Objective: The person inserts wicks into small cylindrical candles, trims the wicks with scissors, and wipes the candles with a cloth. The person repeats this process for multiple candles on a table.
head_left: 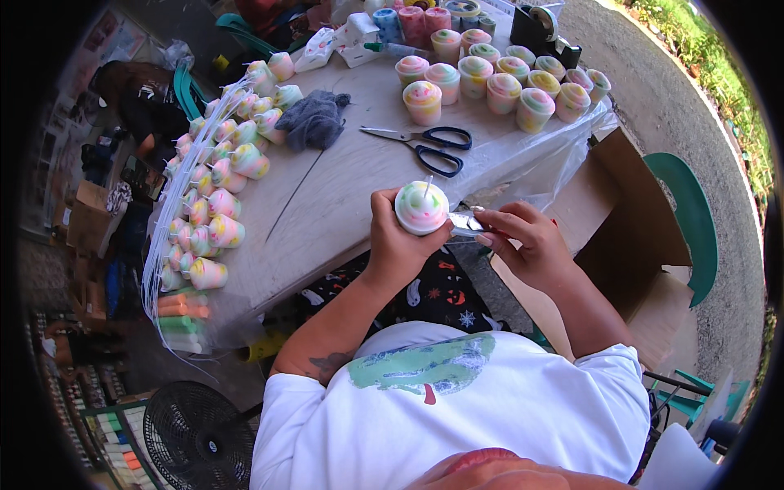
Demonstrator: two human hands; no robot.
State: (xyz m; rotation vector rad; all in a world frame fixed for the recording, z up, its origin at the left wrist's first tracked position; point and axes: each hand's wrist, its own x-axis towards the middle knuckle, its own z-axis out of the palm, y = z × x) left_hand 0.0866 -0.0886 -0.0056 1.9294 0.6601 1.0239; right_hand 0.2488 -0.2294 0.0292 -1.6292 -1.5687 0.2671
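My left hand [400,238] is closed around a swirled pastel candle [422,206], whose white wick sticks up from its peaked top. Between the fingers and thumb of my right hand [523,237] is a flat silvery blade-like tool [465,223], with a bit of red showing by the palm. Its tip is close to the candle's right side; I cannot tell whether they touch. Beyond both hands, dark-handled scissors [420,145] lie spread on the table [327,208]. A grey fuzzy cloth [314,119] is heaped to their left.
Many similar candles [227,202] lie on the left, with long white strands [155,245] across them. More swirled candles [504,91] stand at the far right, near a black tape dispenser [543,37]. An opened cardboard box [625,237], green chair [690,220] and black fan [198,437] surround me.
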